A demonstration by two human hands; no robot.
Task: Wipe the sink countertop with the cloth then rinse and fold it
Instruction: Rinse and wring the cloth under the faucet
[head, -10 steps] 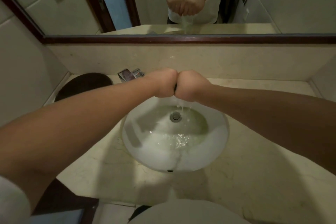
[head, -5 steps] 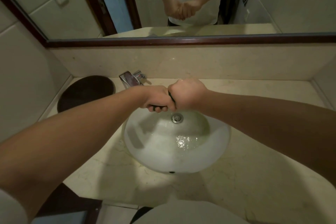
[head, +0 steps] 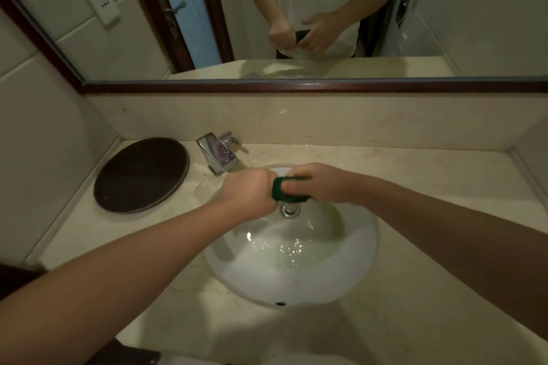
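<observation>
Left hand (head: 249, 194) is fisted tight on one end of the green cloth (head: 286, 191); right hand (head: 318, 184) curls around the other, both arms outstretched over the sink (head: 350, 261).

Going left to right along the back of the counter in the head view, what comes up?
Round dark brown tray → chrome faucet → left hand → dark green cloth → right hand.

A: Cloth (head: 289, 190) colour?
B: Dark green. Basin (head: 350, 264) white, counter (head: 430, 299) cream with faint veins.
A: At ten o'clock?
B: Dark brown tray (head: 141, 175); chrome tap (head: 218, 155) beside it.
</observation>
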